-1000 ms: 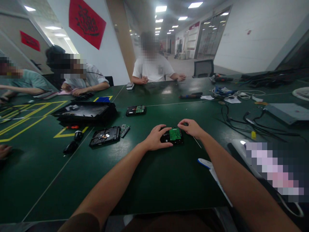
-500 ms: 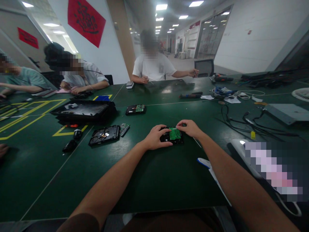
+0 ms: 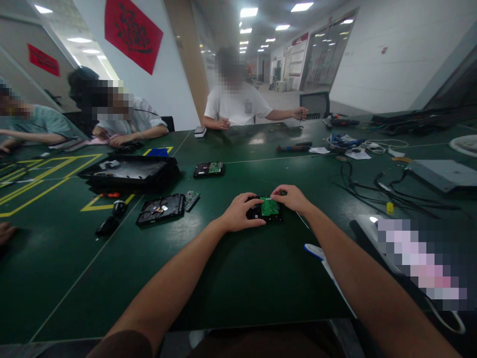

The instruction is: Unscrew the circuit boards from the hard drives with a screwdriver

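A black hard drive point(image 3: 275, 218) with a green circuit board point(image 3: 270, 206) facing up lies on the green table in front of me. My left hand point(image 3: 241, 213) grips its left side, thumb along the near edge and fingers over the far part and the board. At the board's far right corner, my right hand point(image 3: 291, 198) has thumb and forefinger pinched together. Whatever sits between those fingertips is too small to make out. A thin pale rod point(image 3: 302, 220) shows beside my right wrist; its other end is hidden.
Left of my hands lie an opened drive point(image 3: 161, 209), a loose circuit board point(image 3: 192, 200) and a black tray point(image 3: 130, 171). Another hard drive point(image 3: 208, 169) is farther back. Cables point(image 3: 372, 191), a grey metal box point(image 3: 443, 175) and a laptop point(image 3: 383, 248) occupy the right. Several people sit around the table.
Both hands keep nearly the same place on the hard drive. The view has shifted very slightly.
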`<state>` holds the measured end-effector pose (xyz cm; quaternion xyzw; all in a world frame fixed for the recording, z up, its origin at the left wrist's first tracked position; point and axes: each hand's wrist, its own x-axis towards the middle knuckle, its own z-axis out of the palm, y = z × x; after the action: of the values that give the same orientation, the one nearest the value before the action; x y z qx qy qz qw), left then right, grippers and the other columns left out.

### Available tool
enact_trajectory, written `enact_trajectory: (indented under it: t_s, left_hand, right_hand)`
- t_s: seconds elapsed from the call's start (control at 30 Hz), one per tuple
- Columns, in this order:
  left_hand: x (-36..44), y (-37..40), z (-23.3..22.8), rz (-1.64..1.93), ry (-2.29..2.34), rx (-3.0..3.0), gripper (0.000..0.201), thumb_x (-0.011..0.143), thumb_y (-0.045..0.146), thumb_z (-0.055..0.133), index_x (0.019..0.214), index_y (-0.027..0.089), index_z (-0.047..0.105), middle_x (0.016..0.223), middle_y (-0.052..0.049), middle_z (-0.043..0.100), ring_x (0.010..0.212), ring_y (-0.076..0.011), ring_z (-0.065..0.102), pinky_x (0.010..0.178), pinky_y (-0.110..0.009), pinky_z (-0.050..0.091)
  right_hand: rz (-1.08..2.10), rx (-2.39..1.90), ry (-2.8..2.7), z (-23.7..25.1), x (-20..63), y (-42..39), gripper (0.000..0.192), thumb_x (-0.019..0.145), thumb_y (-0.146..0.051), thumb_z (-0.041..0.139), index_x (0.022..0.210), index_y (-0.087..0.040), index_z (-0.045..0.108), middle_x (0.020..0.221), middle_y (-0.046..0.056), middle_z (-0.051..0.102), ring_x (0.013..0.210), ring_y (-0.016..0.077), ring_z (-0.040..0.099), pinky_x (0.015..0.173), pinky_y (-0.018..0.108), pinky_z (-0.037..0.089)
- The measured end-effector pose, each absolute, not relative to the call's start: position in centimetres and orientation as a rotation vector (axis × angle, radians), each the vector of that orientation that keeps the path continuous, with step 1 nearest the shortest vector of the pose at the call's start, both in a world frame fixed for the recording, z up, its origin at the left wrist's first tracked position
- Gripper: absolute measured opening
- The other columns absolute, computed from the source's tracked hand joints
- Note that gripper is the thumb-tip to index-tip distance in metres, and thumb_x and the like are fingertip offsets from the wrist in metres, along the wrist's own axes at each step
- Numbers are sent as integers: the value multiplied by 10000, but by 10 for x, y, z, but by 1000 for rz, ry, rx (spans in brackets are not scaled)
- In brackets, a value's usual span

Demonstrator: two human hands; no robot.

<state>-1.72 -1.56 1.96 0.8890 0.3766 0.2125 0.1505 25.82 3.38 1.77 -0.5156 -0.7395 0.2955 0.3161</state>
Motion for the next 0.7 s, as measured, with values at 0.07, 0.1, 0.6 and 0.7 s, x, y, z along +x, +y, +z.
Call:
enact_trajectory:
  t_s: [0.07, 0.1, 0.6, 0.7]
  left_hand:
    - [-17, -16, 19, 611, 1081, 2560, 795, 833, 730, 744, 1487, 303, 593, 1528, -136, 522, 1437, -366, 487, 1218, -567, 393]
    - [-18, -16, 19, 612, 1080, 2562, 797, 834, 734, 740, 1486, 300, 594, 1526, -138, 523, 1435, -366, 489, 1218, -565, 394]
    - [-17, -17, 23, 603, 1077, 2555, 794, 837, 713, 752, 1497, 303, 586, 1535, -136, 518, 1441, -364, 484, 1229, -554, 385]
    - [-17, -17, 22, 604, 1079, 2554, 801, 832, 716, 755, 1495, 299, 590, 1534, -140, 517, 1437, -369, 486, 1224, -557, 389]
  right_hand:
    - [768, -1370, -1942, 16, 258, 34, 199, 843, -410, 764, 910, -225, 799, 881, 21, 742, 835, 202, 647, 764, 344, 479]
    - [762, -1376, -1940, 16, 258, 34, 205, 844, -416, 762, 915, -227, 798, 890, 21, 743, 841, 203, 648, 763, 344, 480]
    - [747, -1393, -1926, 20, 256, 31, 173, 868, -392, 755, 899, -232, 810, 909, 31, 769, 861, 213, 678, 781, 354, 500]
    - [755, -1388, -1930, 19, 257, 31, 191, 865, -412, 756, 896, -231, 810, 906, 30, 774, 857, 212, 679, 780, 351, 500]
